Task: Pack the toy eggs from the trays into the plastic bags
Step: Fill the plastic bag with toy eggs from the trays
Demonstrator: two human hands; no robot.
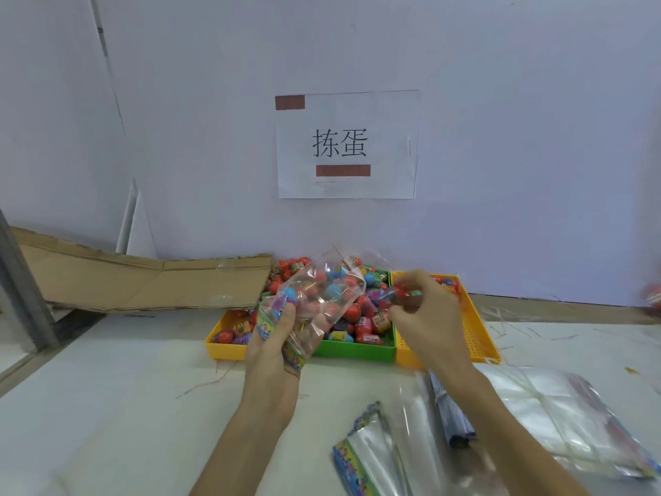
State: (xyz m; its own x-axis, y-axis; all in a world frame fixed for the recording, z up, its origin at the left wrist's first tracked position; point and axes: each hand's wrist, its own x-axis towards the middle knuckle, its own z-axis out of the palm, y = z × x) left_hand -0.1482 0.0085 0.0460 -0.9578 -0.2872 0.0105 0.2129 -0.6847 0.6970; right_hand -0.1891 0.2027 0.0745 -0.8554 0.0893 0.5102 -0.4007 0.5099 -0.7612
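Note:
My left hand grips a clear plastic bag by its colourful printed edge, holding it up over the trays; several red and blue toy eggs lie inside it. My right hand hovers over the seam between the green tray and the right yellow tray, fingers curled round a red toy egg. The green tray is heaped with red, blue and purple eggs. A left yellow tray holds a few more eggs.
Stacks of empty plastic bags lie at the right front, with more colourful-edged bags near the bottom edge. Flattened cardboard leans at the left against the wall. A paper sign hangs on the wall behind the trays.

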